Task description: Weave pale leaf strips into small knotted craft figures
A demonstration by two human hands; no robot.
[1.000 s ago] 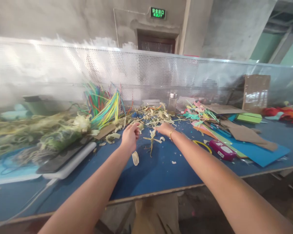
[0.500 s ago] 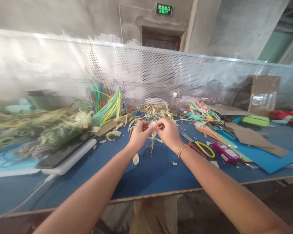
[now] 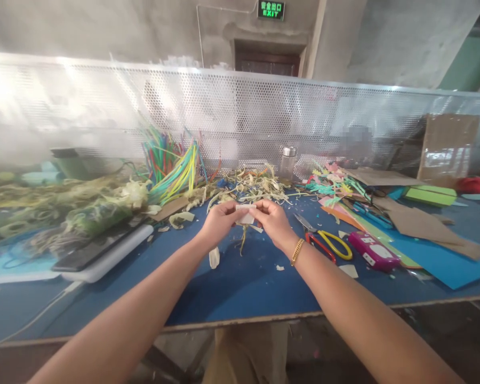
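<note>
In the centre of the frame, left hand (image 3: pixel 220 221) and right hand (image 3: pixel 274 217) pinch together one pale strip (image 3: pixel 247 218), which shows wider than a moment before, so apparently they are flattening it above the bench (image 3: pixel 240 293).

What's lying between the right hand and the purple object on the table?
Scissors with red and yellow handles lie between the right hand and the purple object; the head view shows this.
</note>
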